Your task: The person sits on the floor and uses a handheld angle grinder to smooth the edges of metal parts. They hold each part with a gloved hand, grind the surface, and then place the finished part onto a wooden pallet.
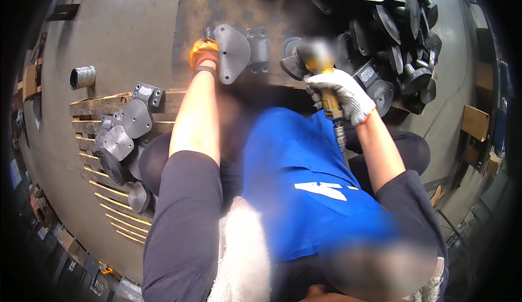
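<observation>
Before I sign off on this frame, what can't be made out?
All in the head view:
Tool in the right hand: blurred patch covers its upper end.
Left hand: fingertips hidden by the hand itself, grip unclear.
Parts pile: cut off by the top edge.

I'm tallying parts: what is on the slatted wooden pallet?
Overlapping grey metal parts lie on the pallet; whatever is directly beneath them is covered.
</observation>
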Demonstrator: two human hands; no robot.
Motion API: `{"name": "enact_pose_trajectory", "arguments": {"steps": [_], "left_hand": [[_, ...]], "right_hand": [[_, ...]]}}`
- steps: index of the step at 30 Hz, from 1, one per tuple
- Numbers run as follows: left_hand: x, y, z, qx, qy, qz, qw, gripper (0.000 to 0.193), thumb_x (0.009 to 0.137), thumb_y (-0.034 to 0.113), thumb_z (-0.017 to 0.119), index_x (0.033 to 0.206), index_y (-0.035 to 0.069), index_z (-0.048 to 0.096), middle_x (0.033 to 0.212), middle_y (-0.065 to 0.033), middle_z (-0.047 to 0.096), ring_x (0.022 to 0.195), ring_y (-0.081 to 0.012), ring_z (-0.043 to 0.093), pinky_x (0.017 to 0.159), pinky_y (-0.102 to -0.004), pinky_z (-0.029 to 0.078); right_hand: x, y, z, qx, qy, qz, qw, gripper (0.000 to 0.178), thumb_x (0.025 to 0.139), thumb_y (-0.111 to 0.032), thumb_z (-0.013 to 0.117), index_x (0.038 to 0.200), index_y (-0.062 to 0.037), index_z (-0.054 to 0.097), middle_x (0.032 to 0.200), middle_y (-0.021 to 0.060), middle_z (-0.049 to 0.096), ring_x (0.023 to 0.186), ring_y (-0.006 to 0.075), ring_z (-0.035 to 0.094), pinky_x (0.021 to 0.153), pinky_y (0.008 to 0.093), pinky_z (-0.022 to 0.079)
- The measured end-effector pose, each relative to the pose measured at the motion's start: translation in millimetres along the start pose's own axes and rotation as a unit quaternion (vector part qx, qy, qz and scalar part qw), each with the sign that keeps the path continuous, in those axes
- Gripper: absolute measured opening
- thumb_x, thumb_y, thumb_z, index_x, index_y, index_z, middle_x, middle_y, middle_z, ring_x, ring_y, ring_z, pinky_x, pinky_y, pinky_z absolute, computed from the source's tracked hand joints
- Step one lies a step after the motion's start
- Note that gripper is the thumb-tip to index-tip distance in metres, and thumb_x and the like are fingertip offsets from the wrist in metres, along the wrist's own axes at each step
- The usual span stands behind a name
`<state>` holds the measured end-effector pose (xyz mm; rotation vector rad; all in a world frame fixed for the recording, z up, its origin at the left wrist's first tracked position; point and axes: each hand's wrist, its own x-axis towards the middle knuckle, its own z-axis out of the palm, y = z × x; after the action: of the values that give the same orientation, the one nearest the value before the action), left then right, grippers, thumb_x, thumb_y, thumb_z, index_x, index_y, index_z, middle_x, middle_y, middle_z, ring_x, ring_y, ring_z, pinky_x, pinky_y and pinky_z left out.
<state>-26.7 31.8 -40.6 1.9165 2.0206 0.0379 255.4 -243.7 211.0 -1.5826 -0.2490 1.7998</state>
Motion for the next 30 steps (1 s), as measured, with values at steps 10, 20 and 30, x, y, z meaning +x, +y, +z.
{"name": "enact_pose_trajectory", "arguments": {"steps": [10,20,30], "left_hand": [[11.7,-27.8,-105.8,-0.244,-0.18,-0.143,0.942,0.06,0.099,0.064,0.041,0.122,0.017,0.07,0.107,-0.0109,0.074,0.089,-0.0257,0.066,0.073,-0.0379,0.051],[-70.1,-1.4,-277.6,-0.287,-0.05,-0.026,0.956,0.052,0.101,0.057,0.049,0.12,0.014,0.072,0.09,-0.0077,0.078,0.075,-0.0164,0.068,0.065,-0.0317,0.05],[-74.5,34.0,-261.8,-0.356,-0.193,-0.115,0.907,0.062,0.103,0.061,0.037,0.133,0.014,0.064,0.112,-0.0098,0.077,0.103,-0.0238,0.07,0.085,-0.0366,0.053]], "right_hand": [[-128.8,-5.6,-24.5,0.071,0.022,-0.109,0.991,0.026,0.087,-0.018,0.076,0.108,-0.0038,0.068,0.085,0.0022,0.068,0.073,0.0104,0.064,0.067,0.0266,0.054],[-116.3,-2.1,-21.0,0.212,-0.074,-0.233,0.946,0.025,0.094,-0.016,0.068,0.11,0.004,0.069,0.091,0.0098,0.071,0.074,0.0175,0.07,0.07,0.0293,0.061],[-120.4,6.2,-35.8,0.203,-0.047,-0.222,0.953,0.025,0.094,-0.016,0.068,0.108,0.0042,0.07,0.091,0.0097,0.072,0.076,0.0164,0.069,0.072,0.0292,0.06]]}}
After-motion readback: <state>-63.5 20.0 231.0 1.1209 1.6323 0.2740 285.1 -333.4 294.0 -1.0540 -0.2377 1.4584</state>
